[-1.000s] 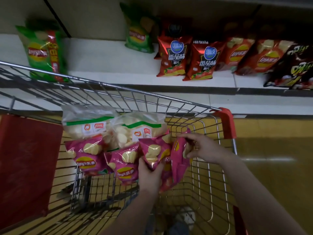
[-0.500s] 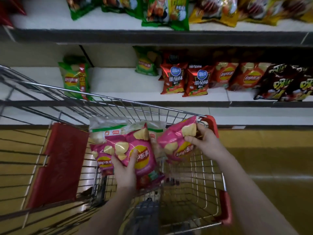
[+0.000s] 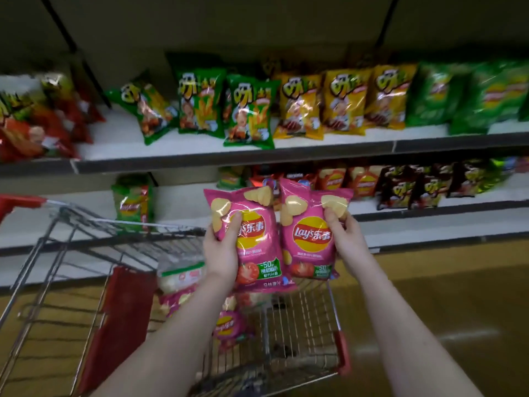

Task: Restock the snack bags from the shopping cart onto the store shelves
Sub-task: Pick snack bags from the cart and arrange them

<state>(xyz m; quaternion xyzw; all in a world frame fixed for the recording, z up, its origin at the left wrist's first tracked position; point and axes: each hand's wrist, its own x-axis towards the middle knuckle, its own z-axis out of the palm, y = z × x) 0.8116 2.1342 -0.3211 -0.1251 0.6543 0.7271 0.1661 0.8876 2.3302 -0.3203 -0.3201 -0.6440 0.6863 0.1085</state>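
Note:
My left hand (image 3: 221, 250) grips a pink Lay's chip bag (image 3: 252, 253) by its left side, thumb across the front. Beside it, my right hand (image 3: 347, 239) pinches a second pink Lay's bag (image 3: 307, 239) at its upper right corner. Both bags are held upright above the wire shopping cart (image 3: 300, 333), in front of the lower shelf (image 3: 183, 202). More pink bags (image 3: 229, 328) and a clear bag with a green stripe (image 3: 180, 275) lie in the cart.
The upper shelf (image 3: 177, 151) carries green, yellow and red snack bags. On the lower shelf stand red and dark bags at the right and one green bag (image 3: 131, 202) at the left, with bare white board between. A red child-seat flap (image 3: 120, 325) hangs in the cart.
Both hands have lifted the pink bags up out of the cart to shelf height. The view has tilted upward, and the upper shelf has come fully into sight.

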